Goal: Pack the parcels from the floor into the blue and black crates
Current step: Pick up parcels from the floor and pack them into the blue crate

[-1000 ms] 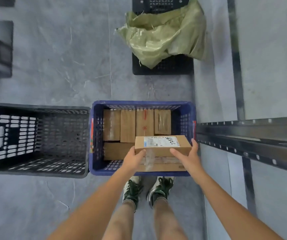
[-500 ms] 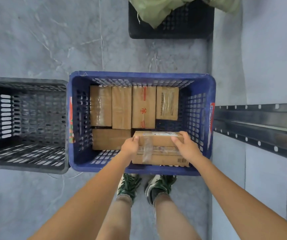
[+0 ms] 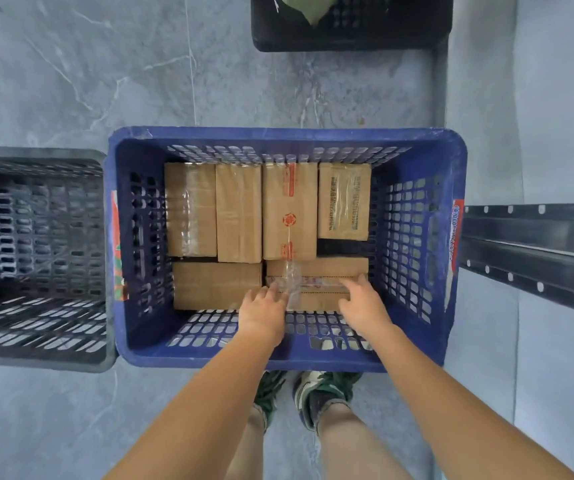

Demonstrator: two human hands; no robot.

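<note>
The blue crate [image 3: 278,135] stands on the floor in front of me. Several brown cardboard parcels [image 3: 289,213] stand in a row along its far side, and one more [image 3: 216,285] lies flat at the near left. A taped parcel [image 3: 316,270] lies on the crate's bottom at the near right, beside that flat one. My left hand [image 3: 263,306] holds its left near corner and my right hand [image 3: 361,304] holds its right end. The black crate [image 3: 36,154] to the left of the blue one holds nothing that I can see.
Another black crate [image 3: 347,32] with a green sack [image 3: 309,6] in it stands further ahead. A grey metal shelf rail [image 3: 538,237] juts in from the right at crate height. My shoes [image 3: 323,389] are just behind the blue crate on the grey floor.
Both hands have lowered the taped parcel from above the crate's rim down onto its bottom at the near right. The camera has come closer to the crate.
</note>
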